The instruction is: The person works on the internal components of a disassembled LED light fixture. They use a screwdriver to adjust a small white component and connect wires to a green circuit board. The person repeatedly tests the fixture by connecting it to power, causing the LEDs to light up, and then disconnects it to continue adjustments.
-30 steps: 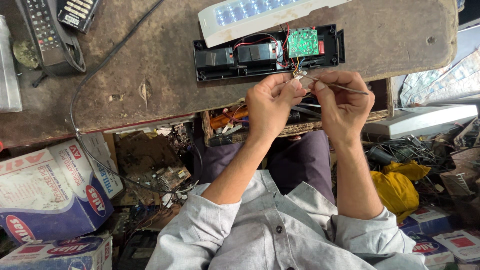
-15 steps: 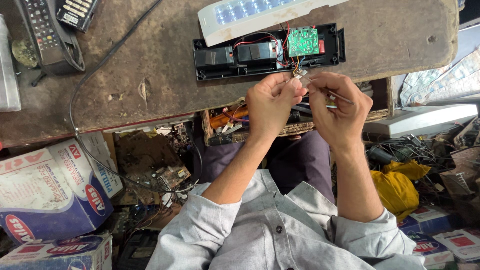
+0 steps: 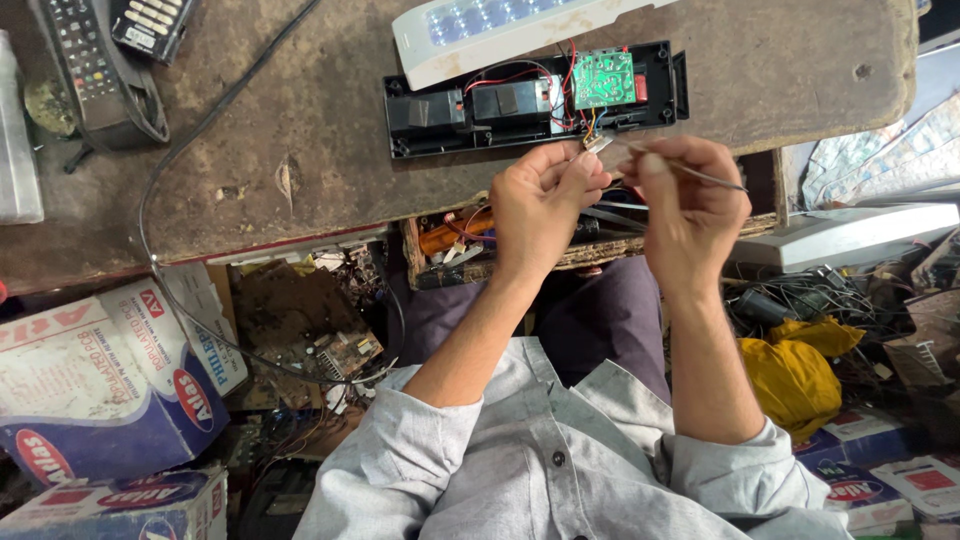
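You are pinching a small metal part (image 3: 597,143) between the fingertips of your left hand (image 3: 540,205), just in front of the open black housing (image 3: 430,112) and touching, or nearly touching, the bundle of thin wires running down from the green board (image 3: 602,78). Your right hand (image 3: 690,205) is closing on a thin metal tool (image 3: 700,173), probably tweezers. Its long axis is lying almost level across the view, tip pointing toward your left hand and the part, tail sticking out past your right knuckles.

Judging by the layout, the job is sitting somewhere in the middle. The white cover (image 3: 500,25) is already off and lying beyond the housing, so the board and the two dark blocks are exposed. The wires are loose at your fingertips, and nothing is showing the part fixed in place, so the joining and the closing-up are looking undone.

The housing is lying lengthwise along the far side of the bench (image 3: 250,150). Remotes (image 3: 85,50) are resting at the far left corner, and a cable (image 3: 200,120) is trailing off the edge toward the boxes (image 3: 90,390) on the floor.
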